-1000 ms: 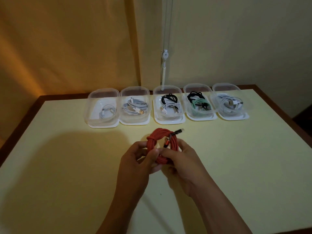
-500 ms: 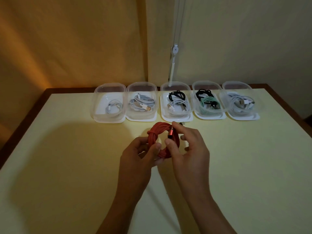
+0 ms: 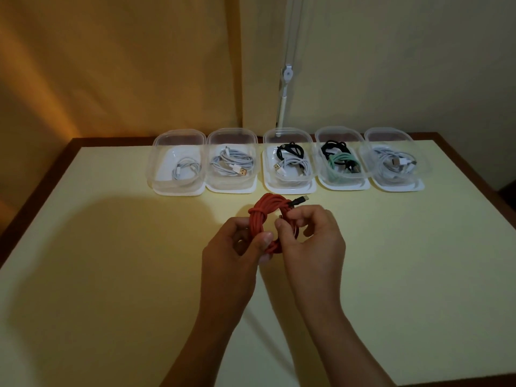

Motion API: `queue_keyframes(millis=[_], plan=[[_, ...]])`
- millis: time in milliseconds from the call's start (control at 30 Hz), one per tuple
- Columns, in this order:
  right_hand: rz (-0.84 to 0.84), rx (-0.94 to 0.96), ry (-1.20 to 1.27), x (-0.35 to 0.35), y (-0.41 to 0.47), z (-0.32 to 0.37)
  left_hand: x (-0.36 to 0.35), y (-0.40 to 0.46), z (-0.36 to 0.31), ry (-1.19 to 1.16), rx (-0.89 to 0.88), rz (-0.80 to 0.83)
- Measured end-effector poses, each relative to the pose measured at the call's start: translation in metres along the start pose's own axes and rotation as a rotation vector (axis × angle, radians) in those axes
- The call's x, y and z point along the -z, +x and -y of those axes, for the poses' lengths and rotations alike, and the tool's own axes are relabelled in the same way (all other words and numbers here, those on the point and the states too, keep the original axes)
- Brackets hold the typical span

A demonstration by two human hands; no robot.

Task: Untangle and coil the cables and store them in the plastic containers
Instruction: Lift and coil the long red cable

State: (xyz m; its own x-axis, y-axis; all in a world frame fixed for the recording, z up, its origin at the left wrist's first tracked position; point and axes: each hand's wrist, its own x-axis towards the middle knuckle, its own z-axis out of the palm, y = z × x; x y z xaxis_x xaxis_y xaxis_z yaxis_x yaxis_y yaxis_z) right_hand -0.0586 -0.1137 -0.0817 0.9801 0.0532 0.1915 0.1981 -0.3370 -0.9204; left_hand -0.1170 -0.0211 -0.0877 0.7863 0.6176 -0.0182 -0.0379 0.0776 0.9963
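Hands [image 3: 275, 247] gripping coiled red cable [image 3: 265, 216], five containers [image 3: 287, 163] behind

Coiled cable [image 3: 261, 219] before five containers [image 3: 289, 160] on table [image 3: 111, 261]

You have a pale yellow table [image 3: 111, 275] with a dark brown wooden edge filling the lower part of the frame. Across its upper middle, five clear plastic containers sit in a row. The leftmost container [image 3: 156, 163] holds one white cable. The second container [image 3: 209, 160] holds pale cables with an orange-tipped plug. The third container [image 3: 266, 166] holds black and white cables. The fourth container [image 3: 321, 163] holds black and mint green cables. The rightmost container [image 3: 418, 169] holds greyish white cables.
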Motion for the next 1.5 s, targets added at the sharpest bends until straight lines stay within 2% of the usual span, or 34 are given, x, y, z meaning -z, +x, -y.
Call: queue_keyframes(millis=[67, 167, 267, 433, 600, 700, 800, 967, 1400, 1500], plan=[[0.001, -0.108, 0.007, 0.001, 0.001, 0.001, -0.001, -0.001, -0.001, -0.013, -0.005, 0.002], [0.133, -0.322, 0.113, 0.003, 0.006, -0.001, -0.001, 0.000, 0.000, -0.021, -0.025, 0.074], [0.223, -0.270, 0.106, 0.004, 0.009, -0.005, 0.002, 0.002, -0.002, -0.064, 0.013, 0.174], [0.136, -0.261, 0.130, 0.004, 0.013, -0.009, 0.014, 0.005, -0.002, -0.016, 0.048, 0.356], [0.144, -0.313, 0.220, 0.004, 0.010, -0.006, 0.012, 0.005, 0.001, -0.049, 0.108, 0.287], [0.208, -0.354, 0.326, 0.004, 0.010, -0.002, 0.014, 0.008, 0.002, -0.075, 0.144, 0.227], [0.270, -0.313, 0.363, 0.003, 0.008, 0.000, 0.016, 0.009, 0.000, -0.148, 0.192, 0.167], [0.319, -0.247, 0.319, 0.003, 0.007, -0.001, 0.021, 0.011, 0.000, -0.146, 0.201, 0.167], [0.179, -0.266, 0.178, 0.002, 0.004, -0.003, 0.012, 0.007, 0.006, 0.106, 0.074, 0.204], [0.173, -0.220, 0.146, 0.002, 0.003, -0.003, 0.012, 0.007, 0.007, 0.120, 0.066, 0.192]])
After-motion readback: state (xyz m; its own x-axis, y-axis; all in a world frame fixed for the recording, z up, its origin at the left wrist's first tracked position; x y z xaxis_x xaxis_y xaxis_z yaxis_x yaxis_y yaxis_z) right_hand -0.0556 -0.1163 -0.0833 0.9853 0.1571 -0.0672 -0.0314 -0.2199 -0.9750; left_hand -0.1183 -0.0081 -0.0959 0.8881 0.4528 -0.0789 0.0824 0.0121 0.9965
